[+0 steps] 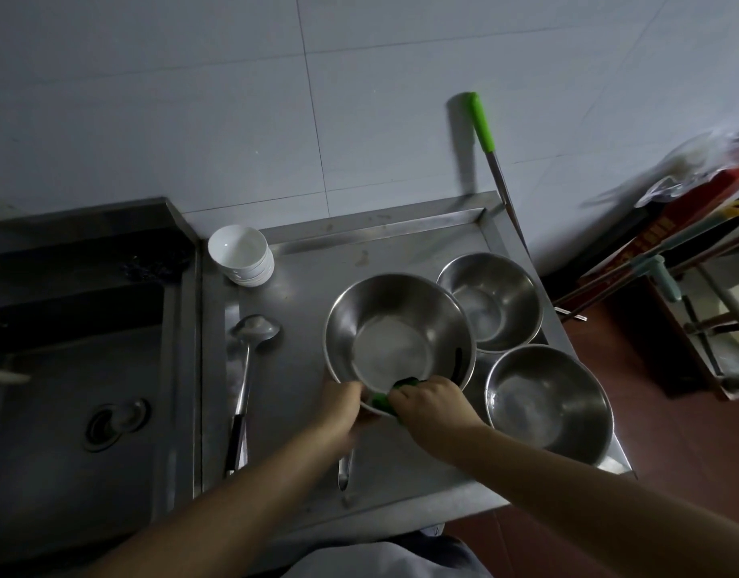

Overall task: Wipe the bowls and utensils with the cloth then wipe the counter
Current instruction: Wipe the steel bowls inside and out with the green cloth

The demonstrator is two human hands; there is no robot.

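While left hand (343, 404) grips steel bowl (397, 327) — right hand (430, 404) wipes rim.

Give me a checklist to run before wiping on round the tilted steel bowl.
1. Left hand grips the tilted bowl at its near rim: ok.
2. Right hand holds the green cloth: ok.
3. Cloth on the rim: ok.
4. Other two steel bowls apart from the hands: ok.
5. Ladle lies clear to the left: ok.
6. Bowl's underside wiped: cannot tell.
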